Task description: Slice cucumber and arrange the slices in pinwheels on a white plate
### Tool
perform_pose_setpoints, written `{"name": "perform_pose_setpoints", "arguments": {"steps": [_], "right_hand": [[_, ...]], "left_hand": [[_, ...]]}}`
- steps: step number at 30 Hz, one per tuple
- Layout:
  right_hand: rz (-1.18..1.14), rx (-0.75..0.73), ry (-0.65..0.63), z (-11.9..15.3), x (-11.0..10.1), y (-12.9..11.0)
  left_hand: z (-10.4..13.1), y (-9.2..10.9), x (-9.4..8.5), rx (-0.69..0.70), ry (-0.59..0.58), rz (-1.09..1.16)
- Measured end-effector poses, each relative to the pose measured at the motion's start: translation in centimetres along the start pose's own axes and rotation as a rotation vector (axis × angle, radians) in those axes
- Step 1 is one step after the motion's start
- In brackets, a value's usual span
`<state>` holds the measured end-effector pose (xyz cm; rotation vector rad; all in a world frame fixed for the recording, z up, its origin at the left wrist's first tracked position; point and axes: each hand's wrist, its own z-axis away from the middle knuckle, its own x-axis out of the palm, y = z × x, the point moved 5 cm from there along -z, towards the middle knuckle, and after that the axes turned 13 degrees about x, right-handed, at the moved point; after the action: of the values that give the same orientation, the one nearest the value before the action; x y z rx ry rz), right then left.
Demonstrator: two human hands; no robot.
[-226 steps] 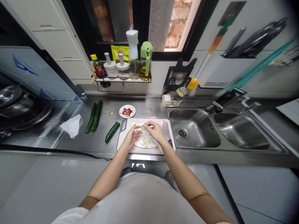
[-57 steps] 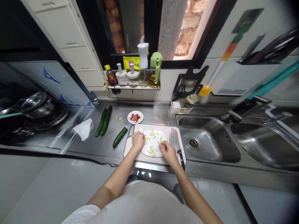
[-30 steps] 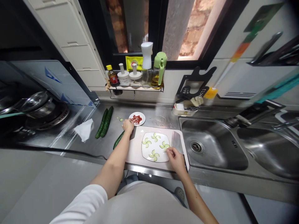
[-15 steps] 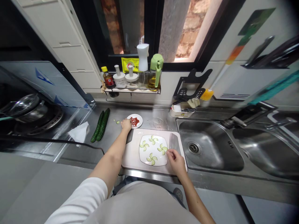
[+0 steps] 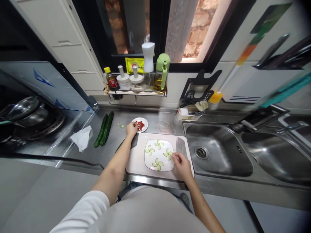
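Note:
My left hand (image 5: 131,129) reaches to the left rim of a small white plate (image 5: 146,124) that bears chopped red pieces (image 5: 139,125). Its fingers are curled together over that edge, and anything between them is hidden. Beside the right edge of a white square plate (image 5: 152,160), my right hand (image 5: 181,165) is closed with thumb and fingertips pinched; what they hold, if anything, is too small to make out. On the square plate lie several pinwheels of pale green slices (image 5: 158,164) with dark green edges. This plate rests on a light cutting board (image 5: 136,165).
Two whole cucumbers (image 5: 107,129) and a crumpled white tissue (image 5: 82,138) lie to the left. A sink (image 5: 218,149) adjoins the board's right side. Seasoning jars and bottles stand on a rack (image 5: 138,94) at the back. A lidded pot (image 5: 29,113) sits on the stove.
My left forearm has shifted slightly, uncovering a bit of dark green beside the board. Both hands stay almost in place at their plates. The whole view has tilted a little.

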<state>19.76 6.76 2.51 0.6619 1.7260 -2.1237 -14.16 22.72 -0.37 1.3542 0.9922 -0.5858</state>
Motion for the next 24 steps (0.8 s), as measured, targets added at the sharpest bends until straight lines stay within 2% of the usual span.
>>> {"name": "perform_pose_setpoints", "arguments": {"steps": [2,4,8,11,15,19,24], "right_hand": [[-0.001,-0.002,-0.01,-0.2,0.0,-0.5],[0.014,-0.017,-0.021,-0.7,0.1,-1.3],[0.065,-0.071,-0.021,-2.3,0.5,-3.4],[0.108,-0.127,-0.033,-3.6,0.9,-5.1],[0.176,-0.231,-0.087,-4.7,1.8,-7.1],[0.243,-0.298,-0.153,-4.9,2.6,-8.1],[0.286,-0.383,-0.172,-5.0,3.3,-8.3]], "left_hand": [[1.3,0.7,0.3,-0.002,0.045,0.175],[2.8,2.1,1.0,0.047,0.04,0.353],[6.3,5.4,2.4,0.206,-0.072,0.595],[8.7,7.4,2.4,0.292,-0.104,0.645],[10.5,8.9,2.0,0.343,-0.13,0.622],[11.2,9.7,1.6,0.403,-0.139,0.591],[11.6,10.4,1.5,0.432,-0.172,0.563]]}}
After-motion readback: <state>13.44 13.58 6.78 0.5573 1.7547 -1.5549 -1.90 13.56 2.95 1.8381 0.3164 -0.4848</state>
